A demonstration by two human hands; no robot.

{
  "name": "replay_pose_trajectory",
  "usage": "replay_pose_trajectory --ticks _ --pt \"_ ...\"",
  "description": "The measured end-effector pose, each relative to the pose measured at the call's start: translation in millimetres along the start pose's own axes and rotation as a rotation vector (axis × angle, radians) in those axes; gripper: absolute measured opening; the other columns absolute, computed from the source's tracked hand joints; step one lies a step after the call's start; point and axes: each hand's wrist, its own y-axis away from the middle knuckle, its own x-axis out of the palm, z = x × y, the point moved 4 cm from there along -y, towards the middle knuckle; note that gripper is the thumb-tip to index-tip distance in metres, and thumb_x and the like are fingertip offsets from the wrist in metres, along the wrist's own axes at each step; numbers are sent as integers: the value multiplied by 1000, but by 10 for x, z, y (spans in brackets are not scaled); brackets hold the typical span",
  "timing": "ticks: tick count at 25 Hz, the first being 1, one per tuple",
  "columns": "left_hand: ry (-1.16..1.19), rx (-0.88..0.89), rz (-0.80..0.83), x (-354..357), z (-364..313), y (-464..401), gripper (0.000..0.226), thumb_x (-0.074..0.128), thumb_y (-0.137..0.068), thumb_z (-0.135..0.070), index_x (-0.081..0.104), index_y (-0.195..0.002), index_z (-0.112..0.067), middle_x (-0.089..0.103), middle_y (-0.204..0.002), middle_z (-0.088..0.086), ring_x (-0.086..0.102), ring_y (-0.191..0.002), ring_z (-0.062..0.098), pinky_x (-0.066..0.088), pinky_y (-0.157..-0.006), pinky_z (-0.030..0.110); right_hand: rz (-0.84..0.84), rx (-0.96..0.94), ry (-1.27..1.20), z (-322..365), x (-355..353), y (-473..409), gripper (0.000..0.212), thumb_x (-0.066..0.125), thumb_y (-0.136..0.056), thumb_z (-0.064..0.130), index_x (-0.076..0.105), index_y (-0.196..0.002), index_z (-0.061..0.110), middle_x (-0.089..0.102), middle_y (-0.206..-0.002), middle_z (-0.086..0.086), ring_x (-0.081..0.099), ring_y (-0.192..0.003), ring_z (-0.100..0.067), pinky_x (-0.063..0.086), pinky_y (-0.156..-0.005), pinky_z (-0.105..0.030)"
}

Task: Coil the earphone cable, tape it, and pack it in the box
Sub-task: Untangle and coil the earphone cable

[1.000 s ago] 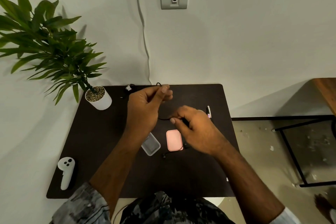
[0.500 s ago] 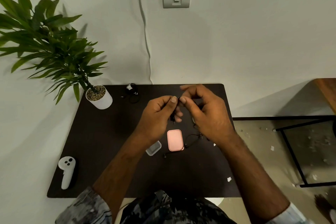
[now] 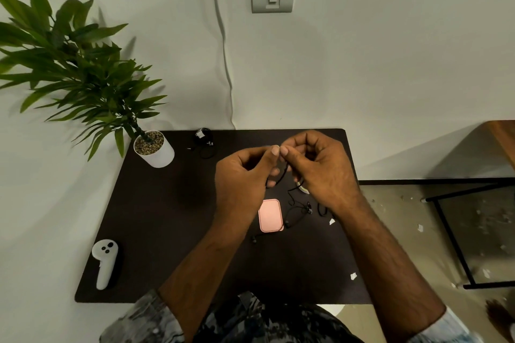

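Observation:
My left hand [image 3: 245,175] and my right hand [image 3: 320,172] are raised over the dark table [image 3: 167,217], thumbs nearly touching. Both pinch a black earphone cable [image 3: 282,175] that loops down between them. The rest of the cable trails onto the table, with earbuds [image 3: 308,207] lying right of a pink box lid [image 3: 269,215]. A roll of tape [image 3: 302,187] peeks out under my right hand. The clear box is hidden behind my left forearm.
A potted plant [image 3: 153,149] stands at the table's back left corner. Another black cable bundle [image 3: 204,143] lies near the back edge. A white controller [image 3: 106,262] rests front left. Small white scraps [image 3: 353,275] lie on the right side.
Both hands rose and came together above the pink lid, the right swinging up from the table with the cable. The left forearm now covers the clear box.

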Motion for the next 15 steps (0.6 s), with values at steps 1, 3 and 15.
replay_pose_trajectory --ticks 1,3,15 --pt "13 -3 -17 1 -1 3 23 75 -91 -32 77 -108 -17 79 -86 -2 76 -75 13 59 -59 22 -4 -5 0 -1 -6 2 7 73 -98 19 74 -98 12 73 -76 -1 64 -58 -5 53 -52 -21" --pt "-42 -32 45 13 6 -4 22 68 -96 -34 77 -110 -20 79 -88 -6 75 -82 8 57 -62 18 10 -5 -5 -7 -12 11 8 74 -97 20 75 -98 12 74 -77 -2 66 -59 -8 55 -52 -23" --pt "-65 -263 597 75 23 4 41 42 -107 -40 70 -103 -10 51 -63 -5 45 -57 8 44 -55 22 34 -119 145 -70 -31 43 6 75 -96 19 78 -101 18 73 -86 9 71 -80 -5 58 -70 -17"
